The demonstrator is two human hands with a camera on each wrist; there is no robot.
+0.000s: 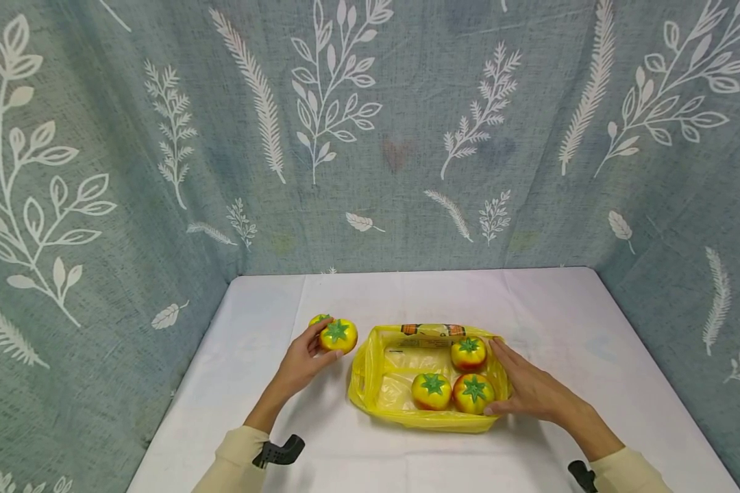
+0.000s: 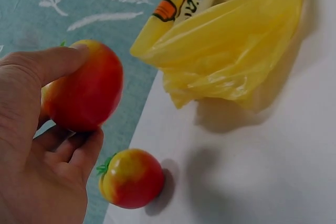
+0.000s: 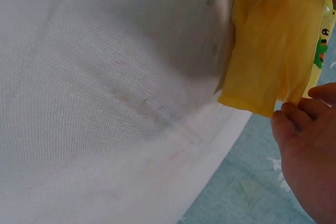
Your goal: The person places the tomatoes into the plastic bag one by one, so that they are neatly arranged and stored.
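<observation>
My left hand holds a red-and-yellow tomato with a green star-shaped top, thumb on one side and fingers on the other. Just beyond it, partly hidden by that hand in the head view, a second tomato lies on the table. To the right is a yellow plastic bag, its mouth spread wide and facing up. Inside it, toward the right end, sit three tomatoes. My right hand grips the bag's right end, thumb near the front corner and fingers at the back one.
A white cloth covers the table. Grey-green curtains with white leaf prints rise behind it and along both sides. Each wrist wears a black strap mount.
</observation>
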